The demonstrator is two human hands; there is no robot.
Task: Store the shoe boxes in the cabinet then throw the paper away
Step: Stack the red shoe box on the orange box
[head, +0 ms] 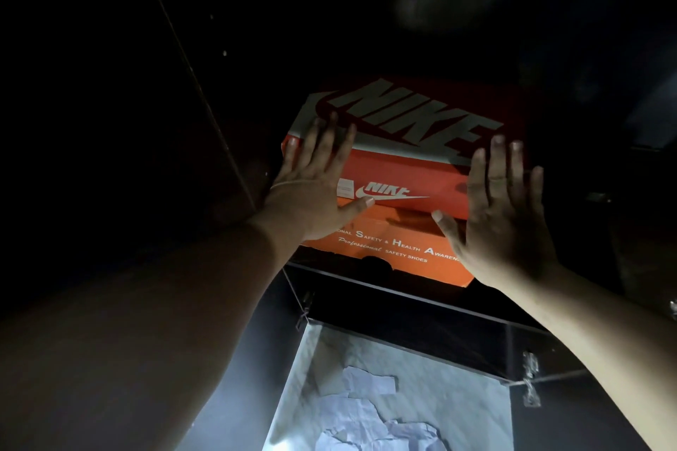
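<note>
Both flat, fingers straight: left hand [311, 194] and right hand [502, 216] pressed against stacked boxes, Nike box [406, 143] atop orange box [395, 249], on dark cabinet shelf [403, 291]. Below, crumpled paper [370, 417] on table [458, 370].

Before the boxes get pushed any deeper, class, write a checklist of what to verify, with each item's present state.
1. Left hand flat on the box fronts: ok.
2. Right hand flat on the box fronts: ok.
3. Red shoe box stacked on the orange shoe box: ok.
4. Orange box fully on the shelf: not ok, it overhangs the edge.
5. Room behind the boxes: cannot tell, too dark.
6. Paper thrown away: not ok, still lying below.
</note>
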